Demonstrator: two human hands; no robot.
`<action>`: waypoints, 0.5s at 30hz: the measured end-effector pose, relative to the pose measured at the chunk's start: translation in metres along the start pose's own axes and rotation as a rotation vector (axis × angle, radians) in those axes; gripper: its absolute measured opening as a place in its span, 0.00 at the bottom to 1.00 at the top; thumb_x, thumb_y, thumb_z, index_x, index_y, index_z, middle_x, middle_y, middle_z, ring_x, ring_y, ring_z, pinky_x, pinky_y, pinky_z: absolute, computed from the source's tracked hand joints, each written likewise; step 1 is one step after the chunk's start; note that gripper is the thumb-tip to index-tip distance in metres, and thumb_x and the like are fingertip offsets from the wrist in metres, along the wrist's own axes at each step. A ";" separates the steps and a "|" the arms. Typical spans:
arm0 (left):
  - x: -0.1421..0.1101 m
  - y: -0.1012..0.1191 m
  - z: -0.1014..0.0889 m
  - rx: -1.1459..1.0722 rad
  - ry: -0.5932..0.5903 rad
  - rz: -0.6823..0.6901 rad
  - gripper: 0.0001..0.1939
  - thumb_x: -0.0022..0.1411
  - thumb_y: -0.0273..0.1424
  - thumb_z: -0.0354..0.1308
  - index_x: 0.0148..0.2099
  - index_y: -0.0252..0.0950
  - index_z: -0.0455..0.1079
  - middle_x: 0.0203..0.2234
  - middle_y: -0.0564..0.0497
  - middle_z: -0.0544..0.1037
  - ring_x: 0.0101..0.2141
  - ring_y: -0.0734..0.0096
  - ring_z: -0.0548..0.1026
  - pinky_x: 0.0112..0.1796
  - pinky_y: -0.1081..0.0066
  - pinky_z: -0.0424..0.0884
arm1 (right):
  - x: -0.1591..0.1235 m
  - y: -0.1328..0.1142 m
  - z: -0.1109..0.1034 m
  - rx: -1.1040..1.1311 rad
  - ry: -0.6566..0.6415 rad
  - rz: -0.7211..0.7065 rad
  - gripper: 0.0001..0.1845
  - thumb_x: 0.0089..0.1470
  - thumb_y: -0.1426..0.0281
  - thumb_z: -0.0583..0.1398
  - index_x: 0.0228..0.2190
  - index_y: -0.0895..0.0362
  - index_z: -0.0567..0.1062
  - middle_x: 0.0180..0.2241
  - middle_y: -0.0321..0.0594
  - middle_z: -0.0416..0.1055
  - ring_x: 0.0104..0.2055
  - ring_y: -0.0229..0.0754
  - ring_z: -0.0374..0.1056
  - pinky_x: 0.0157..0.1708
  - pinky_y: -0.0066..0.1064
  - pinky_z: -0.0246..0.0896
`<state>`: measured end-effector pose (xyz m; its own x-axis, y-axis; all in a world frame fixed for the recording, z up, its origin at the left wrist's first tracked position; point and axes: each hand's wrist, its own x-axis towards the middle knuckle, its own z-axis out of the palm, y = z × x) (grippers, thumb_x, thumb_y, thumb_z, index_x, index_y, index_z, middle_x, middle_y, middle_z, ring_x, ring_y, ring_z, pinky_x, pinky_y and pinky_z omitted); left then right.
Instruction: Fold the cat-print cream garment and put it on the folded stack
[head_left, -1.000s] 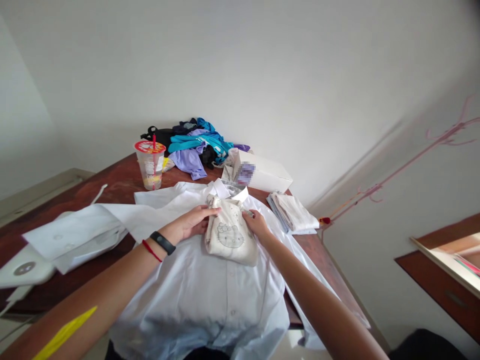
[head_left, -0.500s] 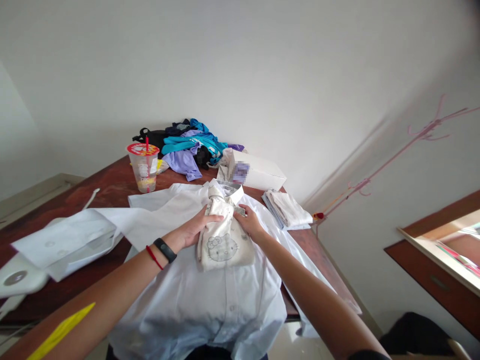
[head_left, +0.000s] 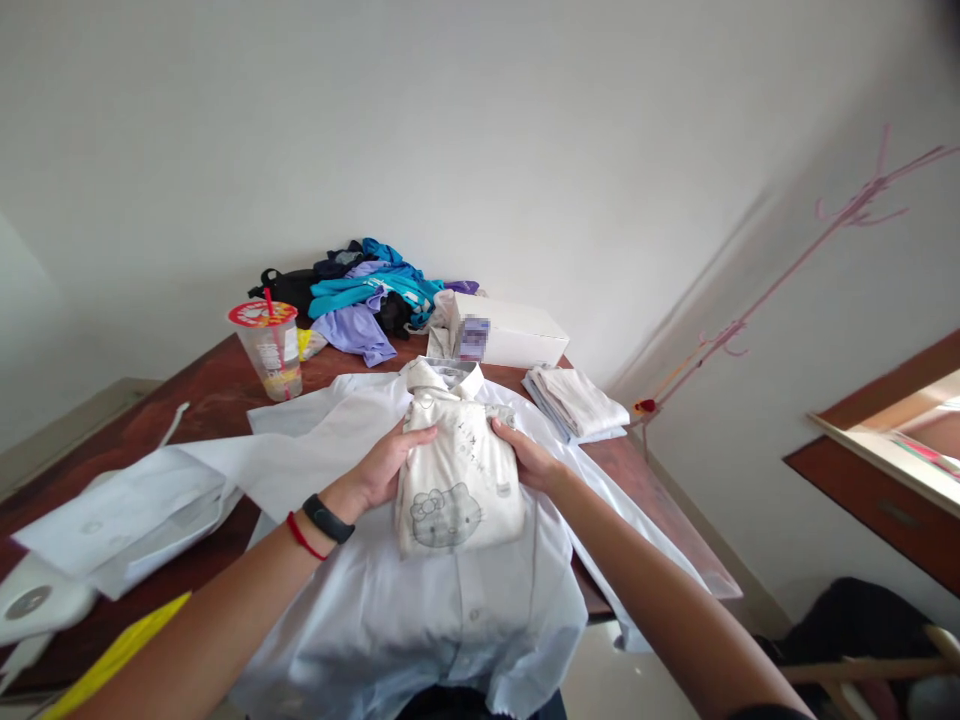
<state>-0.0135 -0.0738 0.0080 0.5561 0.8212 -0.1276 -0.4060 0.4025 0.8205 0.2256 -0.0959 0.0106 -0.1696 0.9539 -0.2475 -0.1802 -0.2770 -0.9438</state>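
Note:
A small folded cream garment (head_left: 457,478) with a cat print lies on top of a white button shirt (head_left: 420,610) spread over the brown table (head_left: 210,385). My left hand (head_left: 386,465) grips the garment's left edge, thumb on top, fingers tucked under. My right hand (head_left: 529,458) holds its right edge the same way. A black band and a red string sit on my left wrist.
A plastic cup with a red lid (head_left: 268,348) stands at the back left. A heap of blue, purple and black clothes (head_left: 364,295) lies behind, next to a white box (head_left: 506,340). Folded white cloths (head_left: 577,405) lie at the right edge. A pale iron (head_left: 30,605) sits at the left.
Both hands moved from the garment's top down to its two sides, and its upper part now lies flatter. The view shifted slightly.

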 end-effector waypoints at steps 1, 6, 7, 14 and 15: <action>-0.001 0.000 0.004 0.008 -0.012 -0.003 0.35 0.59 0.37 0.69 0.66 0.38 0.67 0.51 0.42 0.82 0.51 0.46 0.80 0.52 0.52 0.76 | -0.004 -0.001 -0.001 0.011 0.001 0.021 0.27 0.51 0.47 0.70 0.40 0.57 0.83 0.37 0.50 0.83 0.46 0.61 0.79 0.47 0.52 0.75; -0.004 -0.002 0.031 0.106 -0.070 -0.090 0.33 0.61 0.44 0.69 0.65 0.41 0.68 0.52 0.42 0.81 0.53 0.45 0.79 0.51 0.52 0.76 | -0.030 -0.007 -0.019 0.040 0.052 0.022 0.25 0.55 0.50 0.68 0.45 0.55 0.81 0.43 0.49 0.83 0.48 0.59 0.79 0.49 0.48 0.75; -0.003 -0.003 0.039 0.129 -0.082 -0.113 0.34 0.61 0.45 0.69 0.66 0.43 0.68 0.53 0.42 0.81 0.53 0.45 0.79 0.51 0.53 0.77 | -0.036 -0.010 -0.026 0.041 0.070 0.004 0.25 0.55 0.51 0.69 0.47 0.55 0.81 0.44 0.49 0.82 0.48 0.59 0.79 0.49 0.48 0.75; 0.043 -0.014 0.117 0.189 -0.163 -0.205 0.33 0.64 0.48 0.67 0.67 0.47 0.64 0.54 0.43 0.79 0.54 0.47 0.78 0.41 0.60 0.77 | -0.056 -0.055 -0.113 -0.061 0.217 -0.103 0.25 0.53 0.55 0.71 0.48 0.54 0.80 0.43 0.49 0.83 0.44 0.59 0.80 0.45 0.48 0.77; 0.057 -0.015 0.130 0.178 -0.176 -0.180 0.33 0.65 0.47 0.67 0.67 0.47 0.63 0.54 0.42 0.79 0.53 0.48 0.78 0.41 0.60 0.77 | -0.055 -0.067 -0.128 -0.078 0.236 -0.131 0.24 0.53 0.56 0.71 0.48 0.54 0.81 0.42 0.49 0.83 0.44 0.59 0.80 0.45 0.49 0.77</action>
<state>0.1186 -0.0858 0.0613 0.7312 0.6540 -0.1941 -0.1650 0.4456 0.8799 0.3710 -0.1154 0.0591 0.0823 0.9840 -0.1580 -0.1092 -0.1487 -0.9828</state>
